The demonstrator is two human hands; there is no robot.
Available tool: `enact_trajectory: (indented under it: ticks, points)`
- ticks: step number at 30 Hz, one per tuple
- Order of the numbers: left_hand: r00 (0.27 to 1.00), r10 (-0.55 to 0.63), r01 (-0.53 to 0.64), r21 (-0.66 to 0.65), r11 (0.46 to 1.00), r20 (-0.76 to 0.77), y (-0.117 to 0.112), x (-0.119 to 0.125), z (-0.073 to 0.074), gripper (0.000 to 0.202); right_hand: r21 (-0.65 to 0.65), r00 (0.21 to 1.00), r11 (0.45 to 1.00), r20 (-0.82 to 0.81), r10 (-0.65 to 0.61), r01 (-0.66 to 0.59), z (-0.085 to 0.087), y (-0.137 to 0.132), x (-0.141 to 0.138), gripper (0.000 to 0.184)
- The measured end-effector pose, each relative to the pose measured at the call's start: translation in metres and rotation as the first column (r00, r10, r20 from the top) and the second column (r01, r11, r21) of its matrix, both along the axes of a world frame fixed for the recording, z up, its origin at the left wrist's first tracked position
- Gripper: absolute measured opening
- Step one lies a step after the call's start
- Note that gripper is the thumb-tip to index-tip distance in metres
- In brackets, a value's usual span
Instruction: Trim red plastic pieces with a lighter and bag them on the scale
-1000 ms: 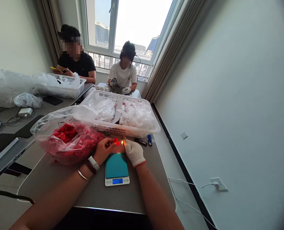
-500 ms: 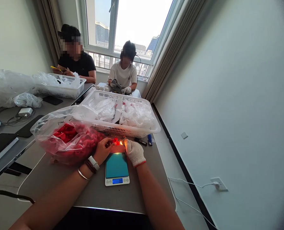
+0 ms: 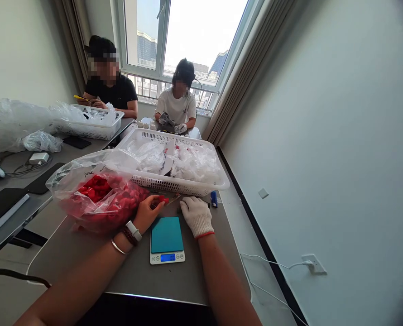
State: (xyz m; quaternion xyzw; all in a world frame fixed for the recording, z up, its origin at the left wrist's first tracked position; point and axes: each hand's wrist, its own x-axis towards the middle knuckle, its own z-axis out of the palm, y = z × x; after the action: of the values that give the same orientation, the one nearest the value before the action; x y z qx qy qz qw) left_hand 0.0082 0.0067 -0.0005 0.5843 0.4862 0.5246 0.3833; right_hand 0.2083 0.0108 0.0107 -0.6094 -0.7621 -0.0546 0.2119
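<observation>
My bare left hand [image 3: 147, 212] pinches a small red piece [image 3: 164, 199] between thumb and fingertips, just right of a clear plastic bag [image 3: 82, 185] full of similar red pieces [image 3: 108, 192]. My right hand [image 3: 195, 213], in a white knitted glove, is palm down on the table to the right, its fingers curled; what lies under them is mostly hidden, with a dark bit showing by the thumb. Between the hands a thin tool [image 3: 173, 199] rests on the table. Nearest me is a digital scale [image 3: 166, 235] with a blue-green plate, its display lit.
A white plastic basket [image 3: 174, 181] of clear bags stands behind my hands. A blue lighter-like object [image 3: 214, 199] lies right of my glove. Two people sit across by the window: one in black [image 3: 120, 93], one in white [image 3: 176, 106]. Another table [image 3: 45, 181] adjoins on the left.
A flame burned beside the red piece at my right fingertips; now no flame shows. My right hand has moved right, away from the piece, over the black object. The left still holds the piece.
</observation>
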Motion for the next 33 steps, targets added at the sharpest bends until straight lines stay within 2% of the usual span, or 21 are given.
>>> enact_trajectory:
  ticks: [2, 5, 8, 11, 16, 20, 23, 25, 27, 30, 32, 33]
  points:
    - [0.998, -0.032, 0.033, -0.021, 0.999, 0.05, 0.001, 0.001, -0.001, 0.033, 0.074, 0.994, 0.997, -0.107, 0.039, -0.031, 0.003, -0.002, -0.002, 0.022]
    - [0.989, -0.074, 0.08, -0.047, 0.996, 0.129, 0.003, 0.001, -0.003, 0.039, 0.196, 0.933, 0.968, -0.291, 0.21, -0.157, 0.01, -0.009, -0.008, 0.022]
    - [0.976, -0.127, 0.145, -0.089, 0.985, 0.179, 0.005, 0.0, -0.006, 0.047, 0.231, 0.836, 0.933, -0.421, 0.352, -0.276, 0.014, -0.017, -0.017, 0.02]
    - [0.966, -0.159, 0.187, -0.122, 0.975, 0.205, 0.006, 0.0, -0.006, 0.051, 0.236, 0.77, 0.91, -0.485, 0.414, -0.34, 0.012, -0.019, -0.024, 0.017]
    - [0.942, -0.222, 0.26, -0.125, 0.958, 0.253, 0.0, 0.0, 0.001, 0.047, 0.211, 0.716, 0.9, -0.549, 0.431, -0.381, 0.008, -0.018, -0.026, 0.015]
    - [0.943, -0.279, 0.302, -0.111, 0.947, 0.18, -0.005, -0.002, 0.008, 0.042, 0.114, 0.769, 0.879, -0.443, 0.461, -0.462, 0.015, -0.019, -0.024, 0.017]
    - [0.954, -0.268, 0.281, -0.085, 0.956, 0.137, -0.005, -0.003, 0.007, 0.043, 0.138, 0.793, 0.868, -0.36, 0.492, -0.477, 0.019, -0.021, -0.025, 0.018]
    - [0.965, -0.235, 0.241, -0.04, 0.97, 0.116, -0.004, -0.002, 0.004, 0.043, 0.139, 0.772, 0.874, -0.419, 0.478, -0.465, 0.018, -0.022, -0.027, 0.018]
    - [0.981, -0.18, 0.179, 0.023, 0.984, 0.067, -0.004, -0.001, 0.0, 0.043, 0.084, 0.701, 0.888, -0.581, 0.413, -0.453, 0.015, -0.022, -0.031, 0.019]
    - [0.992, -0.103, 0.11, 0.104, 0.989, -0.073, -0.005, 0.0, -0.002, 0.039, -0.058, 0.476, 0.882, -0.857, 0.197, -0.468, 0.008, -0.024, -0.038, 0.021]
    - [0.989, -0.066, 0.083, 0.134, 0.987, -0.129, -0.007, 0.001, -0.001, 0.035, -0.139, 0.33, 0.859, -0.943, 0.036, -0.493, 0.004, -0.024, -0.041, 0.027]
    - [0.99, -0.065, 0.082, 0.135, 0.987, -0.129, -0.009, 0.001, 0.0, 0.034, -0.158, 0.291, 0.851, -0.957, -0.006, -0.5, 0.004, -0.024, -0.042, 0.03]
